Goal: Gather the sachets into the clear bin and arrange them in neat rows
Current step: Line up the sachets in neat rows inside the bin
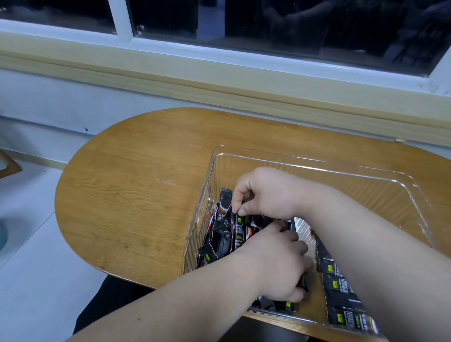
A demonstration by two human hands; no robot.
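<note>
Two hands in, worked low in the near-left part of the clear bin [316,163] on the tabletop [134,189]. Judged the main risk to be a domino fall. Noted the black sachets [225,234] standing on edge in a loose, leaning bunch against the left wall. Reckoned that letting go of the pinch too early, or tugging one sachet up through the crowd, would likely tip its neighbours flat and spoil the row. Saw a second hazard in the crossed forearms: could drag the right one across the other run of sachets, laid overlapping along the near-right floor of the bin, and skew it. Reckoned too that a hard sideways shove might slide the light bin, close as it sat to the near edge of the tabletop.

Pinched with the right hand [267,194], thumb and fingers [239,199] closed on the top edges of the upright sachets, directly beneath the knuckles. Curled the left hand [279,261] down nearer the front wall, fingers [300,251] bent round a dark sachet. Could not tell how many more lay under the palm. Located every visible sachet inside the bin, toward its near side.
</note>
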